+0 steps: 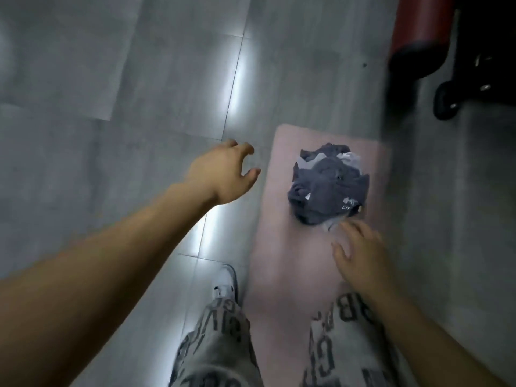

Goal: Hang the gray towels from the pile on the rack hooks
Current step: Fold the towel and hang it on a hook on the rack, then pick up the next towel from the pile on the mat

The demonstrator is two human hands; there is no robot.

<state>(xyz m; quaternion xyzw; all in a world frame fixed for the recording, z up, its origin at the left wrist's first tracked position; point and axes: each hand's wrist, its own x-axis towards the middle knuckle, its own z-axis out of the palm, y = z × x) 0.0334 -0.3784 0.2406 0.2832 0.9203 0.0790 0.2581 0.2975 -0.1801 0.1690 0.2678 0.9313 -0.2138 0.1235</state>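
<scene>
Gray glossy tiles make up the floor (139, 79), with a streak of light running along one seam. On it lies a pink mat (279, 247), and the pile of gray towels (326, 185) sits bunched on the far half of that mat, nearer its right edge, with a few paler scraps of cloth showing among the folds.

At the near edge of the pile is the right hand (360, 255), over the mat with its fingers spread and straight and nothing in its grasp. Its fingertips reach a pale bit of cloth at the pile's rim, but blur hides whether they touch it. The left hand (223, 174) is stretched out over bare floor just beyond the mat's left edge, apart from the pile, fingers loosely curled, holding nothing.

Below, gray trousers (217, 344) printed with large letters cover both legs. The right leg overlaps the mat's near end, and a white shoe (224, 283) stands on the floor just beside its left edge. Near the far right corner stands a red and black case (418, 20) with a black wheel (446, 100).
</scene>
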